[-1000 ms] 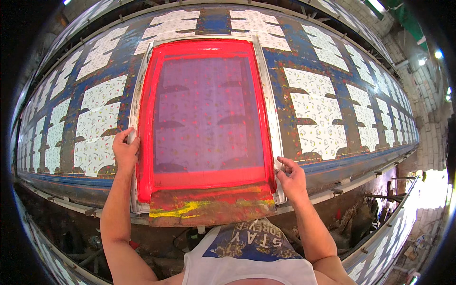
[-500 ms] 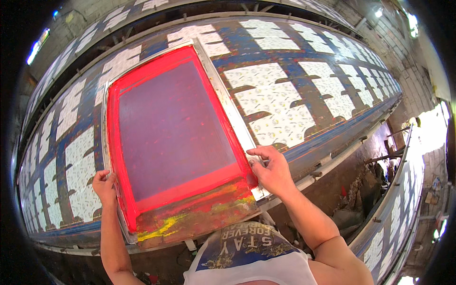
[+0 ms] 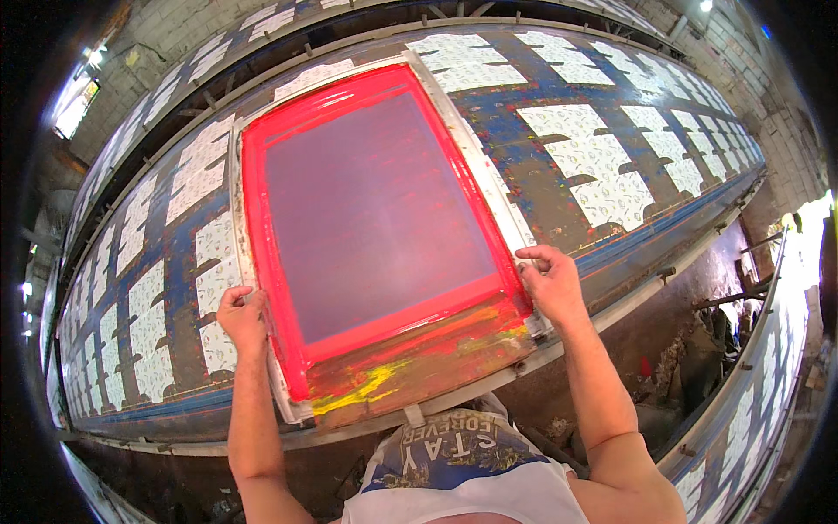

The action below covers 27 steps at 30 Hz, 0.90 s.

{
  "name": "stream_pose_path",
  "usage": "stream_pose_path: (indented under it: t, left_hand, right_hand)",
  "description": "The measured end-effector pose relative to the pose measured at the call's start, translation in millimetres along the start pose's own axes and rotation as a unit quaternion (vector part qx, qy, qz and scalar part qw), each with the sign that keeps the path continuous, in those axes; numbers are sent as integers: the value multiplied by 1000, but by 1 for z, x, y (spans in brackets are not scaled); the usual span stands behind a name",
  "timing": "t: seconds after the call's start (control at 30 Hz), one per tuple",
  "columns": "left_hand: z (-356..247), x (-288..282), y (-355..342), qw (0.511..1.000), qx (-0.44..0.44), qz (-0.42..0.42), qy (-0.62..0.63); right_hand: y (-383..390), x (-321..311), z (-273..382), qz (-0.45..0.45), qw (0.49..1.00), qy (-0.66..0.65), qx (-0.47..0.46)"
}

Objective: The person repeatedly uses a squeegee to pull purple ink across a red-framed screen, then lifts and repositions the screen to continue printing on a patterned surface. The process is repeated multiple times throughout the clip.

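A large printing screen frame (image 3: 262, 218) with a bright red border and a purplish mesh lies on a long printing table (image 3: 541, 166). Its near edge is smeared with red, yellow and brown ink. My left hand (image 3: 242, 319) grips the frame's left side rail near the front corner. My right hand (image 3: 548, 281) grips the right side rail near the front corner. Both forearms come in from the lower edge.
White patterned fabric pieces (image 3: 602, 166) lie in rows along the blue, ink-stained table on both sides of the screen. A metal rail (image 3: 663, 253) runs along the table's near edge. A second long table with fabric pieces (image 3: 759, 384) stands at the right, with debris on the floor between.
The screen frame has shifted along the table with both hands on its side rails, and the view has swung, so the frame now sits more centred and tilted.
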<state>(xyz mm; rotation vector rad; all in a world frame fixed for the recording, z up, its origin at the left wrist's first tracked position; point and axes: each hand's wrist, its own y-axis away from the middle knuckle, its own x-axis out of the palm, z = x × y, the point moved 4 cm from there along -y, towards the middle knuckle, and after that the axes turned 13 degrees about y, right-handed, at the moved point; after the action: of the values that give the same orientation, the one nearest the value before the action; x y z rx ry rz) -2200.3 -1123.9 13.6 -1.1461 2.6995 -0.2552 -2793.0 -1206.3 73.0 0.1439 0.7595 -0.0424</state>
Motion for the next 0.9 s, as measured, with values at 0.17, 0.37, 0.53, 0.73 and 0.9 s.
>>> stream_pose_path:
  t: [0.17, 0.37, 0.53, 0.73, 0.9]
  left_hand:
    - [-10, 79, 52, 1000, 1, -12, 23]
    - [-31, 130, 79, 1000, 7, -5, 1]
    - [-33, 150, 91, 997, -42, -7, 64]
    - [-24, 156, 92, 999, 7, -4, -38]
    - [-14, 160, 95, 999, -45, 20, -11]
  right_hand:
    - [-30, -52, -59, -12, 1000, -17, 16]
    - [-46, -91, -96, 14, 999, -42, 27]
    - [-56, -103, -113, 23, 997, -69, 28]
    - [-63, -112, -133, 45, 994, -98, 31]
    - [-58, -116, -118, 23, 993, 59, -96]
